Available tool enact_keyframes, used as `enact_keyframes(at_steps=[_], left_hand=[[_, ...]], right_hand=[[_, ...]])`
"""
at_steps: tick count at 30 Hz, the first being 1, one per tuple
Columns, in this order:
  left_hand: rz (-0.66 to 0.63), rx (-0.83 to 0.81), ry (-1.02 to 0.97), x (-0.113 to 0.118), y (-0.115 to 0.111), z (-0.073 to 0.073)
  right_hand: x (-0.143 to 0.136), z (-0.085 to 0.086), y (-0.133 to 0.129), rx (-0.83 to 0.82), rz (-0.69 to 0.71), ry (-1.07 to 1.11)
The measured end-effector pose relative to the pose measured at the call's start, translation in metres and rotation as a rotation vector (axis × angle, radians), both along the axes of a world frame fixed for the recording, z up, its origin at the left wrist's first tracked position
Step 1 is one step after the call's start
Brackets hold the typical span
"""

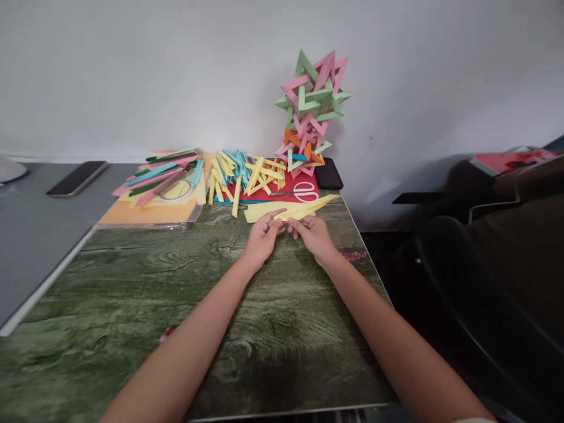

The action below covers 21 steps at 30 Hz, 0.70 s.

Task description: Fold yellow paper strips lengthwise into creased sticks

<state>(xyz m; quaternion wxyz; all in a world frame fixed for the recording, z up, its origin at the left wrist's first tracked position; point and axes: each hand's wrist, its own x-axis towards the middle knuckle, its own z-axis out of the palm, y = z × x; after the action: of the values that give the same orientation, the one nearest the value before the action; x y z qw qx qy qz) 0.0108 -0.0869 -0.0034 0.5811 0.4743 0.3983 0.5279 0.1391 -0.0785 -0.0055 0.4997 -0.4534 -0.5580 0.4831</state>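
Note:
Between my two hands is a narrow yellow paper strip, its far end pointing up to the right. My left hand pinches its near end with thumb and finger. Close beside it, my right hand grips the same strip, also with thumb and fingertips. Under and behind the strip lies more flat yellow paper. White-handled scissors rest on red paper just beyond my hands. Which folds the strip has is too small to tell.
Folded yellow strips and blue strips are heaped behind. Coloured paper strips lie on an orange paper pack at left. A paper star model stands near a black phone. Another phone lies on the grey table.

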Motion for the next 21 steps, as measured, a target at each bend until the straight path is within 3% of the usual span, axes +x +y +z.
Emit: enact_keyframes(at_steps=[7, 13, 21], left_hand=[[-0.035, -0.042, 0.039, -0.0001, 0.0009, -0.0026], [-0.073, -0.060, 0.000, -0.0008, 0.0018, -0.0007], [-0.033, -0.053, 0.007, -0.0007, 0.0011, -0.0014]], right_hand=[[0.0025, 0.0025, -0.0011, 0.006, -0.036, -0.059], [0.0005, 0.0075, -0.0063, 0.193, -0.240, -0.153], [-0.0023, 0.0036, -0.0042, 0.119, -0.087, -0.122]])
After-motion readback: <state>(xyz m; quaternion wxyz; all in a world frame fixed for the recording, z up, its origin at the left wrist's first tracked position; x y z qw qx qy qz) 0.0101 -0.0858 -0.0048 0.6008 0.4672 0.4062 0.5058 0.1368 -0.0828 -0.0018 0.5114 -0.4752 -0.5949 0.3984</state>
